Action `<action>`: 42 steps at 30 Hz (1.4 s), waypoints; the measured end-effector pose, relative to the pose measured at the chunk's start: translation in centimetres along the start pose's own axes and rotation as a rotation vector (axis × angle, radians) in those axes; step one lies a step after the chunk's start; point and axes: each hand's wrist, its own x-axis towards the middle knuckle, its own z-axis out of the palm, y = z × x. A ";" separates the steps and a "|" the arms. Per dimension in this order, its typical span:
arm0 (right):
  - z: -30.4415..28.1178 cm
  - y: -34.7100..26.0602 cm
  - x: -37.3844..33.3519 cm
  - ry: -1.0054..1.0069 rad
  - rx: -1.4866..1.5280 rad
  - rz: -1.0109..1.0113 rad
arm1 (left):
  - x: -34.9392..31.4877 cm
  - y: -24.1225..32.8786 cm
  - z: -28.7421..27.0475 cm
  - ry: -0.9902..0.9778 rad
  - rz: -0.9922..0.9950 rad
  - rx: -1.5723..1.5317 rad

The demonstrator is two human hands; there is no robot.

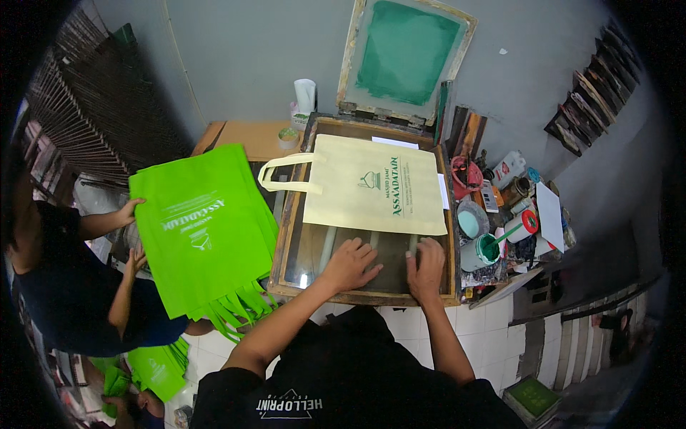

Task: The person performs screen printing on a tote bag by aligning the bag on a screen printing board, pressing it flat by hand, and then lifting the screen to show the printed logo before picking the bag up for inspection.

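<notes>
A cream fabric tote bag with green printing lies flat on a wood-framed glass-topped table, its handles pointing left. My left hand rests on the glass just below the bag's near edge, fingers apart and nothing in them. Close to the bag's near right corner, my right hand also lies on the glass; its fingers are loosely bent and I see nothing held. Behind the table, a hinged printing screen with a green mesh area stands raised.
At left, another person holds a stack of bright green tote bags. More green bags are lower left. A cluttered stand at right carries a white tub of green ink, a red container and bottles. Tape sits behind left.
</notes>
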 end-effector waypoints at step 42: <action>0.6 0.7 0.9 0.007 0.034 -0.081 | 0.2 0.3 -0.5 -0.033 -0.020 0.002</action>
